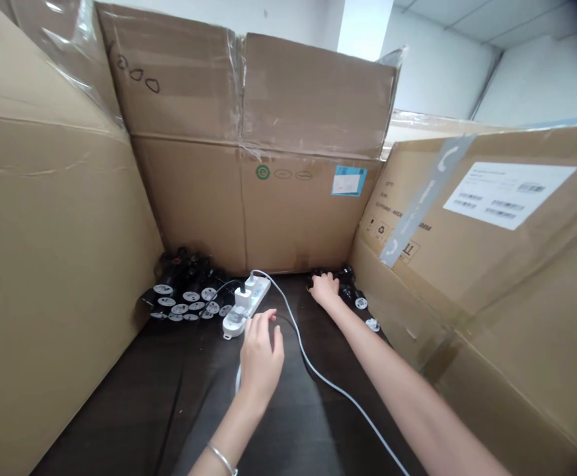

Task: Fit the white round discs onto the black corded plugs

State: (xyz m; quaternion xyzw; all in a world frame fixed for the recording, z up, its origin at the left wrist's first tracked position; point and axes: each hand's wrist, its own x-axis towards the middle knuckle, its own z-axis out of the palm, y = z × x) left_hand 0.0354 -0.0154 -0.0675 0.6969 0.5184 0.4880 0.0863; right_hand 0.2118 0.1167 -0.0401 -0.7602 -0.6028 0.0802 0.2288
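Power strip (259, 292), diagonal, far end rightward

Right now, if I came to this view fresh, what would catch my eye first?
A white power strip with a white cable sits mid-frame on the dark tabletop, the left hand just beside its near end. Left of it lies a heap of black plugs dotted with round white discs, while the right hand touches more black items by the far corner. Tall cardboard boxes wall in the table.

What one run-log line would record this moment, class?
left hand: beside white power strip | right hand: on black plugs | around: cardboard boxes
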